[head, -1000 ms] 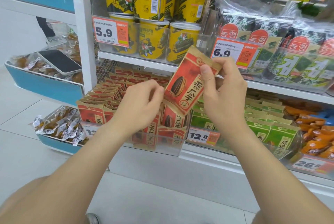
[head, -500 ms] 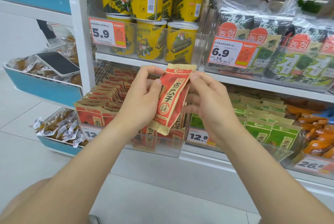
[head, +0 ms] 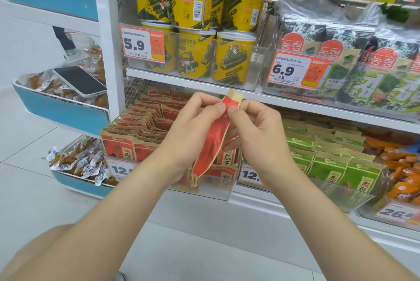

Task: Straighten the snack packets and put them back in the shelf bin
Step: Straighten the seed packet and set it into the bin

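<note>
- Red snack packet: flat, crinkled pouch with tan sealed ends, seen almost edge-on and tilted, upper end far and right, lower end near and left; held just in front of the clear shelf bin, not yet inside.
- Left hand: fingers curled, thumb and forefinger pinching the packet's upper part from the left.
- Right hand: fingers curled, pinching the same upper part from the right.
- Clear shelf bin: rigid transparent plastic on the lower shelf, filled with upright rows of matching red packets; its middle hidden behind hands and pouch.
- Green packets: same pouch shape, in the next bin to the right; orange wrappers farther right.
- Yellow tubs: cylindrical, stacked on the upper shelf; glossy seaweed bags to their right.
- Dark phone: flat on wrapped snacks in a blue side tray, far left.
</note>
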